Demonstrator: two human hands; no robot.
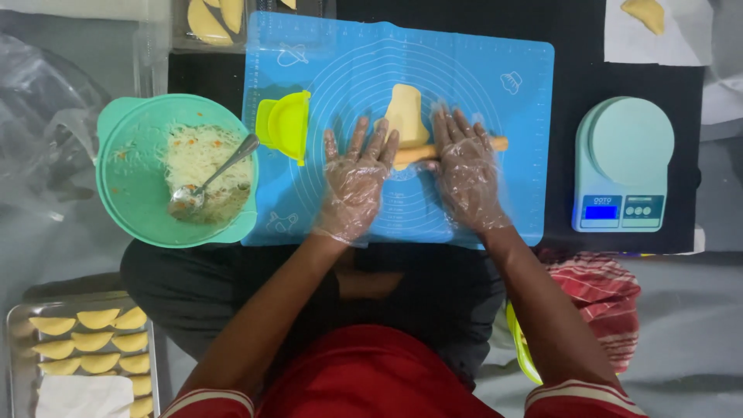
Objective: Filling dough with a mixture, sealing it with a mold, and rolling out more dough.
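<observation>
Both hands are down flat on a wooden rolling pin (453, 149) that lies crosswise on the blue silicone mat (511, 70). The left hand (354, 182) and the right hand (464, 170) each wear a thin clear plastic glove, and neither grip is closed on anything: the fingers are spread and stretched forward, palms pressing on the pin. The piece of pale yellow dough (406, 114) sits between the two hands, just ahead of the fingertips, with its near end running under the pin; the left fingertips touch its edge, the right ones lie just beside it. One end of the pin sticks out past the right hand.

Just left of the left hand, on the mat's edge, stands one yellow-green folding dumpling press (285, 124), half shut. Beside that, off the mat, is one green bowl (128, 178) with a white shredded filling flecked with orange, and one metal spoon (217, 174) lying in it. On the right, well apart from the hands, is one pale green kitchen scale (623, 159) on the dark counter (588, 46), its small display lit.

At the lower left a metal tray (15, 325) holds folded half-moon pastries (93, 340); I count about ten, though a white paper covers part of the tray and may hide more. Two or so further pastries (213, 19) lie in a clear container at the top edge, and one (645, 11) on white paper at the upper right. A red striped cloth (604, 298) lies by the right forearm.
</observation>
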